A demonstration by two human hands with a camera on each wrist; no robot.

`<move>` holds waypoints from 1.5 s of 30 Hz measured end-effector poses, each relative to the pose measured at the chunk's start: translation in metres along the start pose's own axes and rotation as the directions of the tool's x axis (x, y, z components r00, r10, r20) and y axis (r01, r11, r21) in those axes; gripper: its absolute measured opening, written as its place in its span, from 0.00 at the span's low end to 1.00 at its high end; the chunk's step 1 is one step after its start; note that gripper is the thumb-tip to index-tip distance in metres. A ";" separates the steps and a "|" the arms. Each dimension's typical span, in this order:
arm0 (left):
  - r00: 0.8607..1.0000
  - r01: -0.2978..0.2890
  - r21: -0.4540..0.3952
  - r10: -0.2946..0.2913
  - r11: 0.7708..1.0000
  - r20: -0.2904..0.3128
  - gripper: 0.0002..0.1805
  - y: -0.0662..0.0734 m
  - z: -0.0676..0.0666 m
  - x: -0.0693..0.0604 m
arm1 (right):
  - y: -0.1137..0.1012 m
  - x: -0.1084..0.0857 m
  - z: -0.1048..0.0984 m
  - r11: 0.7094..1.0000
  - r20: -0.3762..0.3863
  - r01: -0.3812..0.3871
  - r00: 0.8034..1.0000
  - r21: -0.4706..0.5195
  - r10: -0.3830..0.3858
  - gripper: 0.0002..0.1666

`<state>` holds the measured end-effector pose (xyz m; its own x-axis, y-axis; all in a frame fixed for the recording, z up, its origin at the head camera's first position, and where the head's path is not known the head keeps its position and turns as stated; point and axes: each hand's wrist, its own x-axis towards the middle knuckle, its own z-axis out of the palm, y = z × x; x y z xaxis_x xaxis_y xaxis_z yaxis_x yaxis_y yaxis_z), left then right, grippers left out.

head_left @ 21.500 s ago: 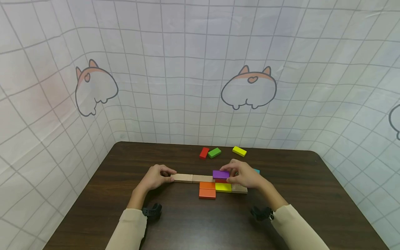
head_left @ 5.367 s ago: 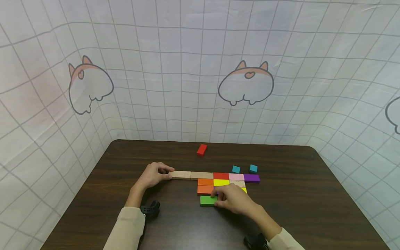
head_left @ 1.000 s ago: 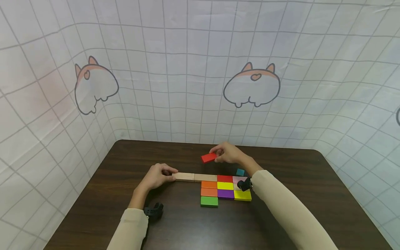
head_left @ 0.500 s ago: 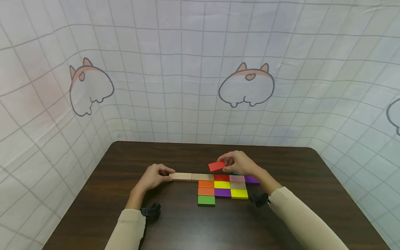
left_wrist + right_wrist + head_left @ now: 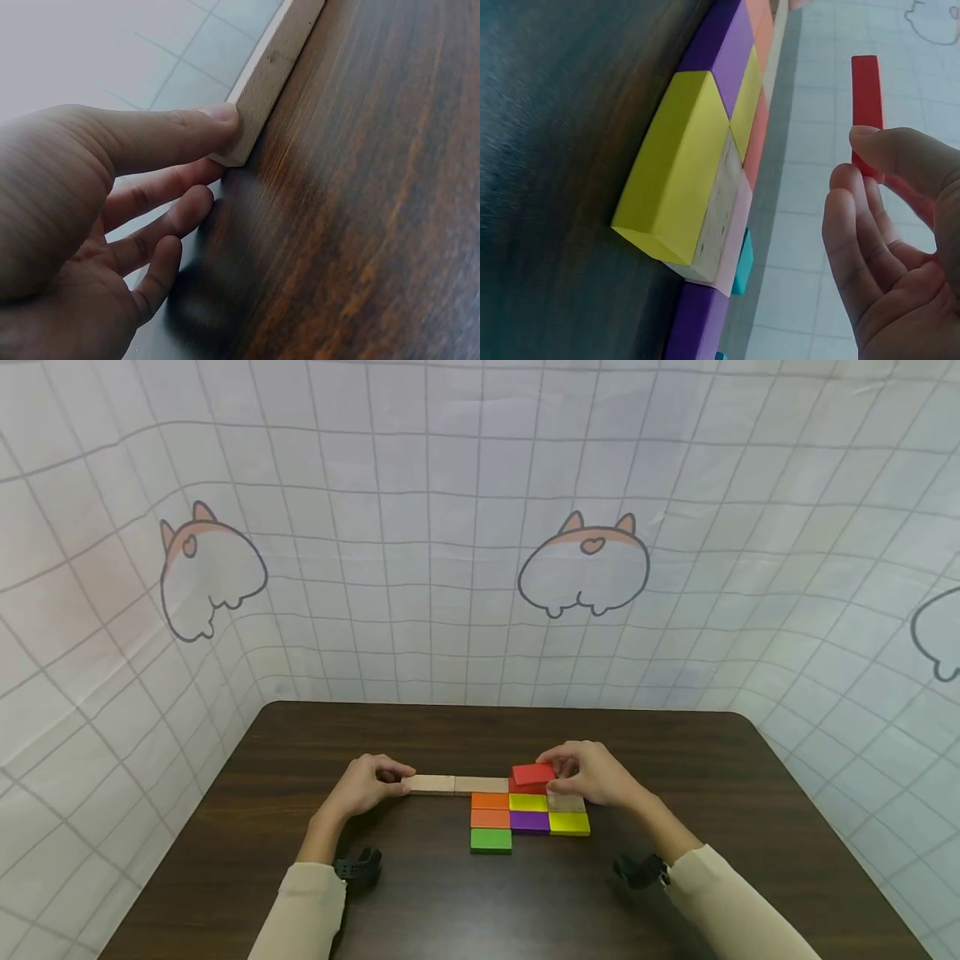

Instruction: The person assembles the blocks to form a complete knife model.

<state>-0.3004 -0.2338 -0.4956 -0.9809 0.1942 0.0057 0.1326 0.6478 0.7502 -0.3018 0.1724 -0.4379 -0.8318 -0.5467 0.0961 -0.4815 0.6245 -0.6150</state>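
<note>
My right hand pinches a red block between thumb and fingers, raised above the flat layout of coloured blocks. In the head view it overlaps the laid red block behind it. At the left end, my left hand pinches a plain wooden block with the thumb on its near side. A second plain wooden block continues that row. Below lie two orange blocks, a yellow block, a purple block and a green block in front.
The right wrist view shows another yellow block, a speckled wooden block, a pink block, a second purple block and a teal block behind. Everything rests on a dark wooden table before a gridded cloth.
More blocks have joined the layout, the green one last, set down at the front. My right hand has taken the red block from the back and brought it nearer. My left hand stays put.
</note>
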 end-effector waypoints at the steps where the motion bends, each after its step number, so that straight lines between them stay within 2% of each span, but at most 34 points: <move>1: 1.000 0.000 0.001 0.000 1.000 0.002 0.13 0.000 0.000 0.000 | 0.000 -0.003 0.000 1.000 -0.004 -0.002 1.000 -0.001 0.002 0.19; 8: 1.000 0.001 0.001 -0.001 1.000 0.003 0.13 0.001 0.000 0.000 | 0.000 -0.022 0.006 1.000 -0.019 -0.017 1.000 0.007 0.017 0.20; 13: 1.000 0.000 0.002 0.000 1.000 0.007 0.13 0.001 0.000 -0.001 | 0.004 -0.034 0.014 0.999 -0.002 -0.011 1.000 0.042 0.011 0.21; 20: 1.000 -0.006 0.008 0.006 1.000 0.002 0.13 0.001 0.001 0.000 | 0.007 -0.044 0.025 0.998 0.016 -0.044 0.999 0.036 0.044 0.20; 29: 1.000 0.005 0.007 -0.005 1.000 0.004 0.13 0.000 0.001 0.001 | 0.006 -0.052 0.034 0.995 0.061 -0.087 0.995 0.050 0.084 0.21; 40: 1.000 0.012 0.009 -0.012 1.000 0.001 0.13 0.000 0.000 0.000 | 0.003 -0.055 0.043 0.997 0.070 -0.051 0.996 0.059 0.047 0.20; 45: 1.000 0.009 0.001 -0.009 1.000 0.001 0.13 -0.001 0.000 0.000 | 0.001 -0.056 0.047 0.999 0.061 -0.045 0.997 0.019 0.044 0.19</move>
<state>-0.3008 -0.2339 -0.4962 -0.9820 0.1890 -0.0020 0.1237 0.6505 0.7494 -0.2430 0.1772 -0.4808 -0.8339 -0.5516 0.0215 -0.4382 0.6378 -0.6334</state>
